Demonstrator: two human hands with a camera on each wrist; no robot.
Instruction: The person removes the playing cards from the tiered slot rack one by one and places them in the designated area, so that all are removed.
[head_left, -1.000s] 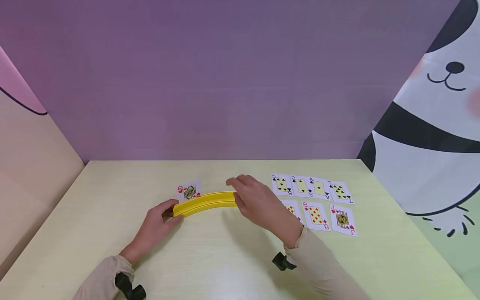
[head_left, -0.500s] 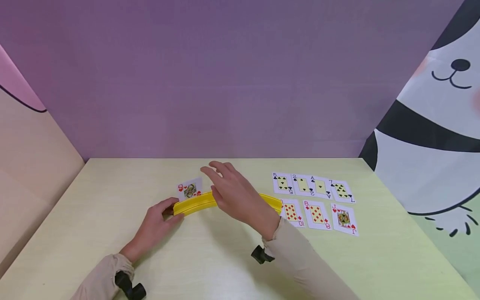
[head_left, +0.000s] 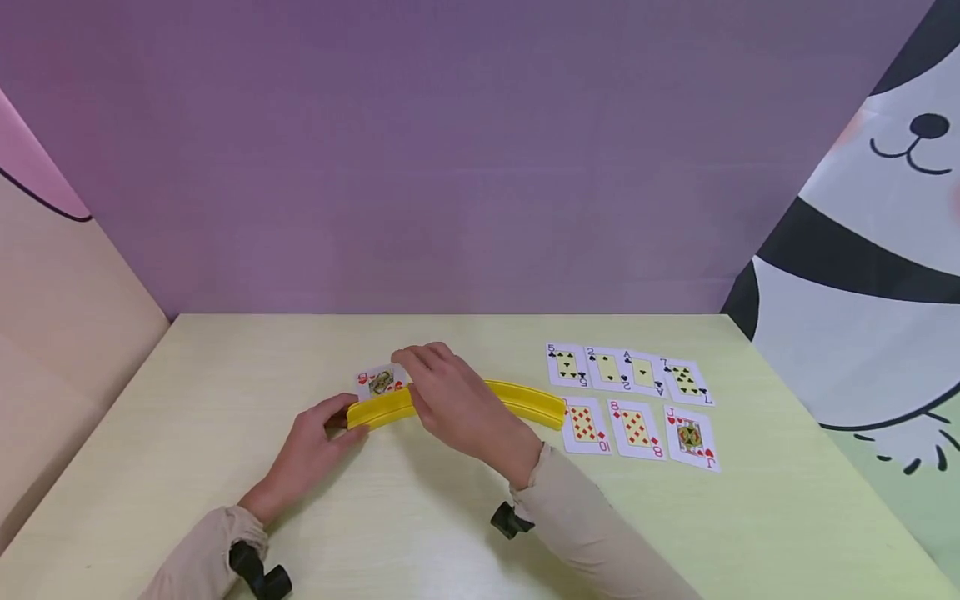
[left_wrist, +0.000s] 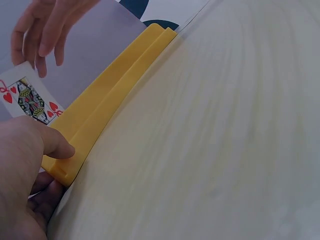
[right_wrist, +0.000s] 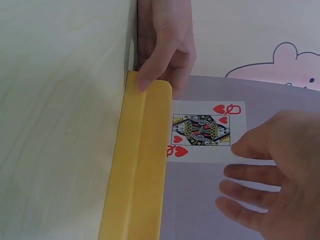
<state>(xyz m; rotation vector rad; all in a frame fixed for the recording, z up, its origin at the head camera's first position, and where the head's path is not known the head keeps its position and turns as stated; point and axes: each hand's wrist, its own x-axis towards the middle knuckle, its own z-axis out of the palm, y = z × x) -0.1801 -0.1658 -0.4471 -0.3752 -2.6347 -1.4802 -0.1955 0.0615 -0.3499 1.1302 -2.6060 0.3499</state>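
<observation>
A curved yellow card holder (head_left: 527,403) rests on the table, with the queen of hearts (right_wrist: 202,131) standing upright in its slot near the left end. My left hand (head_left: 315,450) grips that end, thumb on the front face and fingers behind, as the left wrist view shows. Reaching over the holder, my right hand (head_left: 467,410) is at the queen's upper edge. In the right wrist view its thumb (right_wrist: 252,142) overlaps the card's corner, while the loosely bent fingers lie to one side of the card, apart from the thumb.
Face-up playing cards lie right of the holder in two rows. The back row has several clubs and spades, including the seven (head_left: 684,381). In front are the ten of diamonds (head_left: 585,425), eight of diamonds (head_left: 636,428) and jack of hearts (head_left: 691,438). A purple wall (head_left: 450,167) stands behind.
My right hand has moved left along the holder from its middle, rose, and came down to the queen's upper edge. My left hand has stayed at the holder's left end.
</observation>
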